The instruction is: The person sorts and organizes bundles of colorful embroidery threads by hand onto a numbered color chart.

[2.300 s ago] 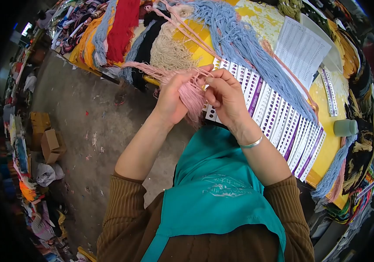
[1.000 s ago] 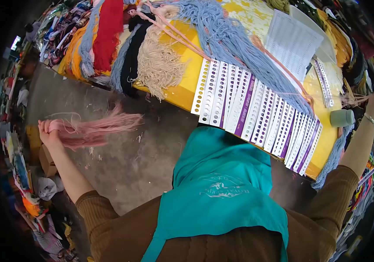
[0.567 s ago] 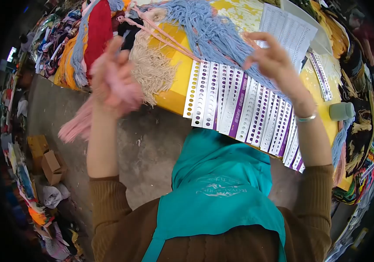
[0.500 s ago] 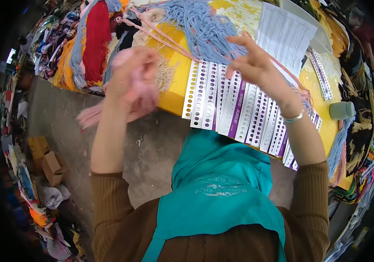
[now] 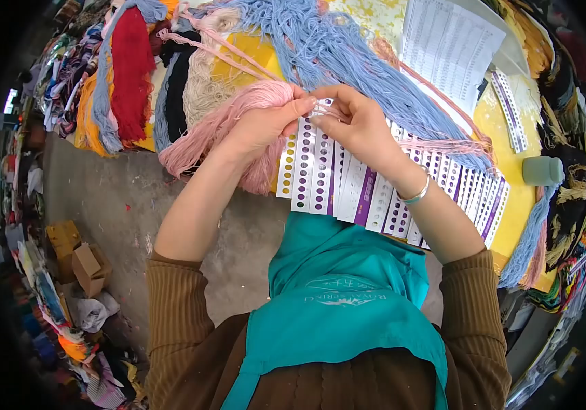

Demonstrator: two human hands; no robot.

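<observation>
Pink skein seemed light, limp; best gripped bunched; left hand clamped on it; right hand pinched strands

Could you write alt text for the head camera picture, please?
The left hand holds a bundle of pink thread while the right hand pinches thin strands, above punched cards on a yellow table. Blue thread lies beyond the cards.

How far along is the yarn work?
Looks done: blue yarn laid over the punched cards' upper ends. In hand: pink bundle in the left hand, pink strands pinched in the right hand. Left: probably most of the bundle, one thick mass; exact share can't be told.
</observation>
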